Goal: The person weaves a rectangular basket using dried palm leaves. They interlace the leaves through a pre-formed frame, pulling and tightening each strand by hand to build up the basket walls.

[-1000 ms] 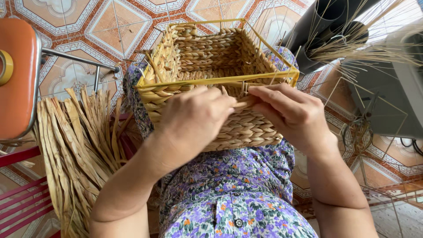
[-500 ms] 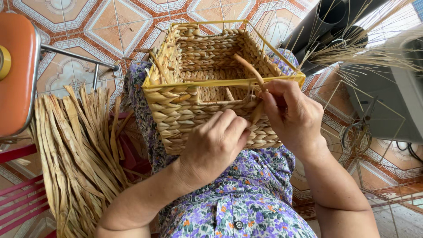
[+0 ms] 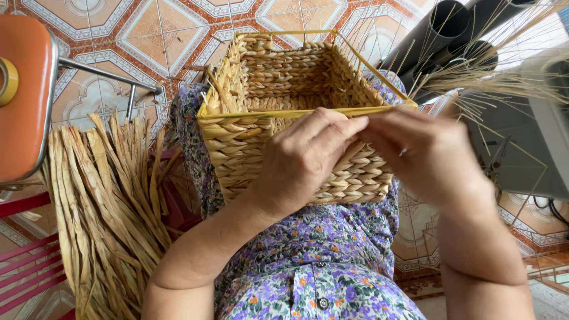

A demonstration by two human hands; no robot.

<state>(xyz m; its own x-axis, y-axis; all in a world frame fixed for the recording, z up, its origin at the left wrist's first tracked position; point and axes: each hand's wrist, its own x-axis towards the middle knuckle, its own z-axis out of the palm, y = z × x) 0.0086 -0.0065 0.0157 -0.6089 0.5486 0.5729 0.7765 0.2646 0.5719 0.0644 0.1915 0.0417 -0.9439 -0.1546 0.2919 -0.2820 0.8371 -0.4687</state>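
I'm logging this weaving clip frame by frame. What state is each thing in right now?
Woven basket: upright on the lap, open-topped, tilted slightly away.
Yellow frame: exposed along the rim, not covered by weave.
Left hand: fingers curled over the near wall.
Right hand: at the rim, pinching; what it holds is hidden.
Dried straw strips: loose in a bundle.

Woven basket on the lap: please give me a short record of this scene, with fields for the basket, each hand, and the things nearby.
basket: woven basket, rectangular, yellow wire rim, resting on the lap, open side up
left hand: left hand pressed on the near wall below the rim
right hand: right hand at the near rim, fingertips meeting the left hand's
material: dried straw bundle lying beside the lap
seat: orange stool on the tiled floor
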